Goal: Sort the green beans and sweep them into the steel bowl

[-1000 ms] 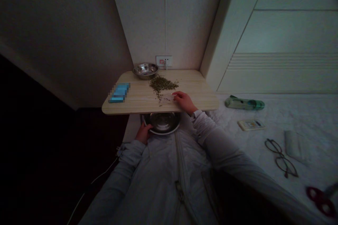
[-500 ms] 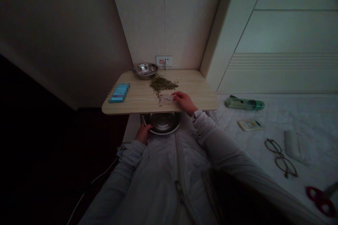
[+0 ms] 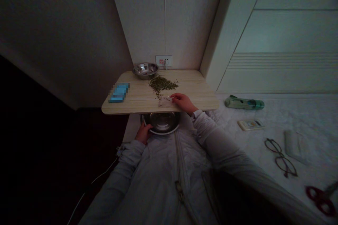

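My left hand (image 3: pixel 144 133) grips the rim of a steel bowl (image 3: pixel 163 123), thumb on top, just below the front edge of the small wooden table (image 3: pixel 195 94). Between the fingers of my right hand (image 3: pixel 183 102) is a thin clear plastic piece (image 3: pixel 165 102), its exact kind hard to make out; it lies low over the tabletop near the front edge. Beyond it a pile of small green beans or grains (image 3: pixel 162 83) spreads over the wood, with a few strays trailing toward the plastic. A second steel bowl (image 3: pixel 145 71) stands at the back left of the table.
A blurred blue phone-like object (image 3: pixel 119 92) lies at the table's left. On the white bed at right are a green bottle (image 3: pixel 244 103), a phone (image 3: pixel 250 125), glasses (image 3: pixel 281 157) and red-handled scissors (image 3: pixel 320 197). A wall socket (image 3: pixel 164 61) is behind the table.
My right hand has shifted the plastic piece slightly toward the table's front edge, and the few beans near it are no longer seen on the wood. My left hand and the bowl stay put.
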Motion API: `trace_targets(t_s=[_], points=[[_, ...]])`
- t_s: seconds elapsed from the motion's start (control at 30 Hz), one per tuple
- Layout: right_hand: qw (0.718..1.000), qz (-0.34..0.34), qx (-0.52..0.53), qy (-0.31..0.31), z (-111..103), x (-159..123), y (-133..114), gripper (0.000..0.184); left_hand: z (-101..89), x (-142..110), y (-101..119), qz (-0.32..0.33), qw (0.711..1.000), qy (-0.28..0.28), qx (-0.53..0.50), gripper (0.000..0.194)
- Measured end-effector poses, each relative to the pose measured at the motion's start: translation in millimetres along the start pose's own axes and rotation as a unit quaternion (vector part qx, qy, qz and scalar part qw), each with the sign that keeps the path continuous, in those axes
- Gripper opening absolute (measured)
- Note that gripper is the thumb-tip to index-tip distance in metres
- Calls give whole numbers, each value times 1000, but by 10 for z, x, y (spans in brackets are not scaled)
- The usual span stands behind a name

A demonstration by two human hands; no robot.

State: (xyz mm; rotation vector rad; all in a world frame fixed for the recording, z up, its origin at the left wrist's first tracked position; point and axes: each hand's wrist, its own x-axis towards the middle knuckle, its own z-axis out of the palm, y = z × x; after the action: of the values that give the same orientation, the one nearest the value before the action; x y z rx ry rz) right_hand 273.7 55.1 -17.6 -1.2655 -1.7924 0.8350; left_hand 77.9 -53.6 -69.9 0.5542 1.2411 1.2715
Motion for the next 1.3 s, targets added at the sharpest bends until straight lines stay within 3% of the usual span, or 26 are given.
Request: trace_targets(t_s=[0.87,1.3], points=[[998,-26,-38,34,39,16,61,25,0,-4,6,-2,1000,1,1,42],[998,-18,51,42,34,48,101,22,15,-12,22,-1,1000,7,4,40]])
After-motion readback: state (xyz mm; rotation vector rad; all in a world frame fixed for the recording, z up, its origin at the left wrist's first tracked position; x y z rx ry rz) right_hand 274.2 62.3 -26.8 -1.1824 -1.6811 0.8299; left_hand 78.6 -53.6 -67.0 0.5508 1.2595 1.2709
